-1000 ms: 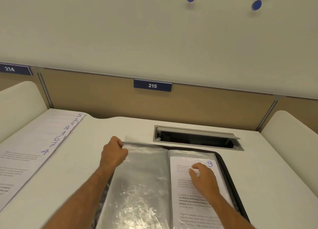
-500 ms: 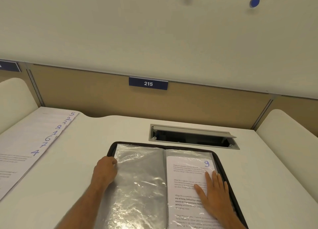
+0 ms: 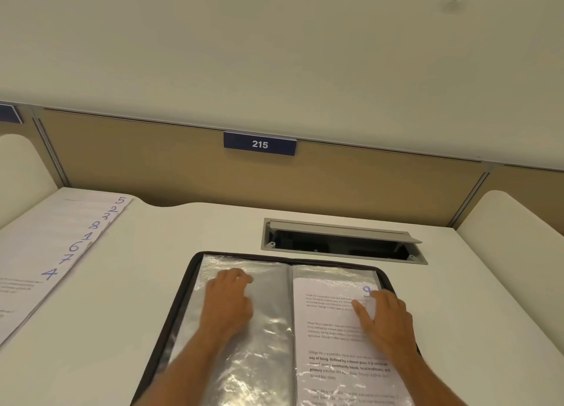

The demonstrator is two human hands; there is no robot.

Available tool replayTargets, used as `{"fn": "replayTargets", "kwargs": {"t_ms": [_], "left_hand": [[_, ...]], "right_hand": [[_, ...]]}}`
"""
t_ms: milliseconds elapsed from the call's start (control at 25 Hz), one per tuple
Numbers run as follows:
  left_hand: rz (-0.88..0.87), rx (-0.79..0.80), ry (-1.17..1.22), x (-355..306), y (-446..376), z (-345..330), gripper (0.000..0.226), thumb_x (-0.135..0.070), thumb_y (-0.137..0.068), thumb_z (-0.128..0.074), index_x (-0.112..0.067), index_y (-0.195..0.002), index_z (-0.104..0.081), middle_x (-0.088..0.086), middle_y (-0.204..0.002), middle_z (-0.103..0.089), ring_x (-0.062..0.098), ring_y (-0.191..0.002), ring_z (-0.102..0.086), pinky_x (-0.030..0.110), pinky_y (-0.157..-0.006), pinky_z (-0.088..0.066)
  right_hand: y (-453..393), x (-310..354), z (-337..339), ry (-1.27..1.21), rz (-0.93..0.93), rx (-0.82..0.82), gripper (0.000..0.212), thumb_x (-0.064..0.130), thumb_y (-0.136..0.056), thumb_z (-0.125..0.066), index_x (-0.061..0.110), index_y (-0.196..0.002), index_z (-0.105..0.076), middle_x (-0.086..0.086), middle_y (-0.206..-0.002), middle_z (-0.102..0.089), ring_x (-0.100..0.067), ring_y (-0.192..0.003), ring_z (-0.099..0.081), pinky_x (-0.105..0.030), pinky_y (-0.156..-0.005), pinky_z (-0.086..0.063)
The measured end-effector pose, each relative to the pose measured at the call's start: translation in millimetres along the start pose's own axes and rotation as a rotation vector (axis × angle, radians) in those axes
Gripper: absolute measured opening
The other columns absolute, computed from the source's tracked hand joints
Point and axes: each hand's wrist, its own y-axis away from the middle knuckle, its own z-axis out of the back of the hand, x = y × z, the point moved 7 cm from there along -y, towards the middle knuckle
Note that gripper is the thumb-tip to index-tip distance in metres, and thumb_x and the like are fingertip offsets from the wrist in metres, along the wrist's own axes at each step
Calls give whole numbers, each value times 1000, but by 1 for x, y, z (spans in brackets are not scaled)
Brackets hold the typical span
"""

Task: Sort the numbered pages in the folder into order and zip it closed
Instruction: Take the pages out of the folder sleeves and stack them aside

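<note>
A black zip folder (image 3: 182, 289) lies open on the white desk, showing clear plastic sleeves. The left sleeve (image 3: 270, 344) holds no page, and my left hand (image 3: 227, 301) rests on its upper part with bent fingers. In the right sleeve sits a printed page marked 9 (image 3: 332, 341). My right hand (image 3: 387, 320) lies on that page near its top right corner, fingertips by the 9 and thumb spread to the left. Several loose numbered pages (image 3: 61, 246) are fanned out at the desk's left; their corners read 5, 2, 3, 8, 1, 6, 7, 4.
An open cable hatch (image 3: 341, 240) is set into the desk just behind the folder. A tan partition with a blue sign reading 215 (image 3: 259, 144) closes off the back. Rounded white side panels stand at the far left and right.
My left hand has let go of the sleeve it turned and moved onto the flat left sleeve. My right hand slid up the page toward the 9.
</note>
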Motion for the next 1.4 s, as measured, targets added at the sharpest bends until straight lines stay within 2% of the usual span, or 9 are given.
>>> {"fn": "replayTargets", "kwargs": {"t_ms": [160,320,480,560,800,960,1120,1320,1400], "left_hand": [[-51,185,-6,-62,3,-44,62,-58,-99,-29,-31,-154,-24,-6,-164,-20,18,-152,-13,48,-124,-9],[-28,273,-118,-65,2,-83,95,-84,-86,-16,-27,-160,0,-1,-166,9,24,-154,11,53,-118,18],[-62,221,-79,-65,7,-88,95,-86,-85,-32,-16,-147,-49,9,-153,-44,31,-140,-43,52,-114,-8],[-72,228,-55,-66,7,-91,92,-85,-85,-36,-15,-142,-56,9,-147,-51,30,-135,-50,53,-112,-12],[-56,209,-81,-65,8,-89,92,-84,-86,-35,-14,-143,-54,9,-149,-49,31,-137,-47,56,-111,-15],[-41,200,-77,-65,8,-87,97,-86,-86,-27,-16,-152,-40,7,-159,-33,29,-147,-31,57,-115,-7],[-49,220,-72,-63,8,-93,94,-85,-86,-34,-15,-145,-51,8,-151,-46,30,-139,-45,56,-110,-19],[-44,216,-56,-64,6,-90,97,-87,-85,-28,-17,-151,-40,7,-158,-35,29,-145,-34,59,-113,-12],[-51,231,-72,-65,6,-86,101,-90,-84,-17,-22,-158,-11,3,-165,-5,27,-153,-5,59,-117,4]], "right_hand": [[-37,1,1,-155,-184,96,71,50,-92,-64,18,-148,-35,-8,-145,-51,-31,-129,-52,-46,-106,-44],[-61,-4,-2,-378,-246,114,74,28,-92,-70,15,-151,-28,-15,-146,-51,-38,-127,-55,-50,-105,-46],[-71,-14,-1,-515,-333,78,76,22,-85,-78,16,-148,-34,-15,-140,-56,-35,-115,-62,-47,-96,-53],[-73,-15,3,-543,-360,30,71,19,-83,-80,14,-143,-42,-14,-130,-62,-31,-103,-64,-45,-93,-54],[-82,-8,14,-583,-283,-72,28,19,-82,-81,15,-106,-67,-10,-107,-70,-19,-80,-63,-35,-77,-57],[-90,4,4,-330,-133,58,44,20,-90,-73,19,-132,-59,-9,-139,-58,-30,-122,-56,-46,-106,-46],[-94,24,-4,45,44,210,55,26,-96,-63,34,-146,-43,1,-152,-45,-24,-141,-37,-44,-118,-26],[-96,40,6,130,178,144,14,42,-92,-66,35,-104,-65,13,-115,-63,-9,-114,-47,-34,-110,-32],[-97,47,6,142,219,183,9,38,-92,-66,36,-87,-59,14,-98,-63,-8,-102,-50,-36,-108,-38]]}}
